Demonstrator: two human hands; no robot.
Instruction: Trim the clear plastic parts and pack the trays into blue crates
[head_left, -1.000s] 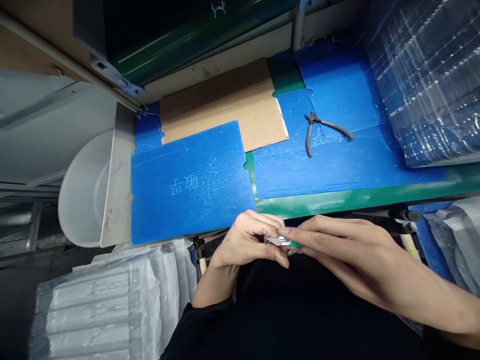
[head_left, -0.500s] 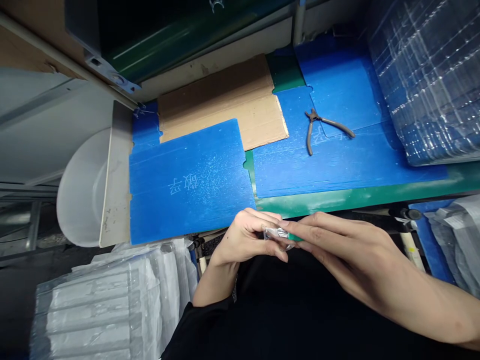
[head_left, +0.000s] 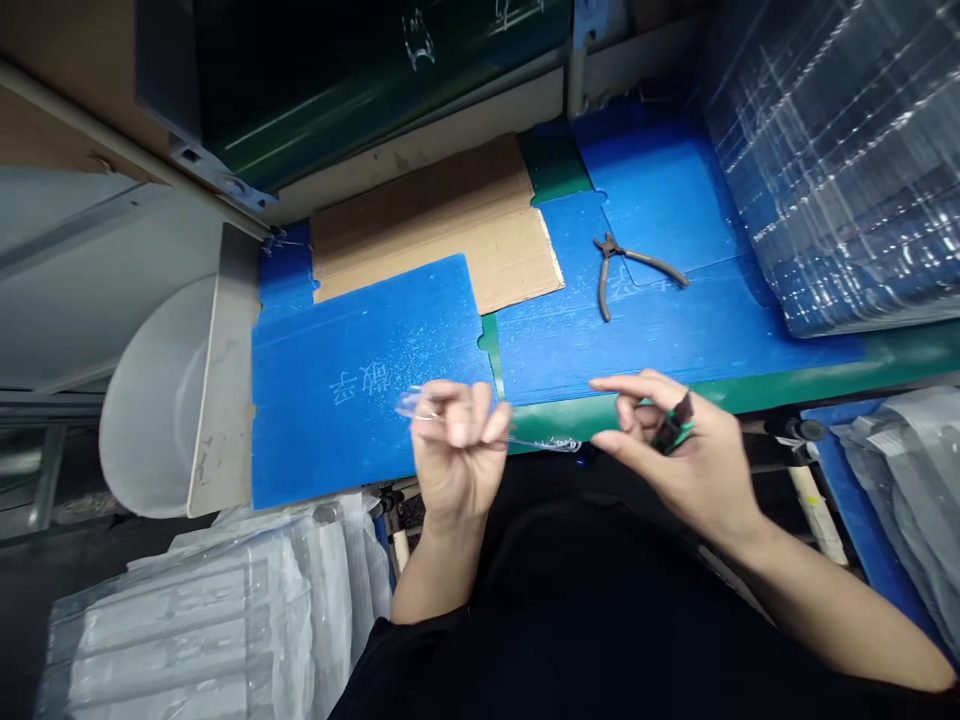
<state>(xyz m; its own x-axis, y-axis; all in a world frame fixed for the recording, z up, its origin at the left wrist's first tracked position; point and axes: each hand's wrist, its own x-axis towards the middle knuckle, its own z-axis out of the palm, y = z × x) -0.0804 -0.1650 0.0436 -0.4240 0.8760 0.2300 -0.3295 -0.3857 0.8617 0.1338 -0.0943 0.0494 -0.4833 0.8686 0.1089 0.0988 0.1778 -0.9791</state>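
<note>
My left hand (head_left: 456, 440) is raised over the near edge of the bench, fingers curled around a thin clear plastic piece (head_left: 420, 405) that sticks out to the left and trails right below the hand. My right hand (head_left: 667, 450) is apart from it to the right, forefinger stretched out, with the other fingers closed on a small green and black part (head_left: 675, 422). Both hands hover above the blue plastic sheets (head_left: 360, 390) and the green bench edge (head_left: 787, 385).
Grey pliers (head_left: 626, 268) lie on the blue sheet at the back right. A brown cardboard piece (head_left: 442, 230) lies behind. A white bin (head_left: 161, 400) hangs at the left. Stacks of clear plastic trays stand at the right (head_left: 840, 170) and lower left (head_left: 187, 620).
The hands were joined on one small item near my body; they have now separated and risen, the left taking the clear piece left, the right keeping the green part.
</note>
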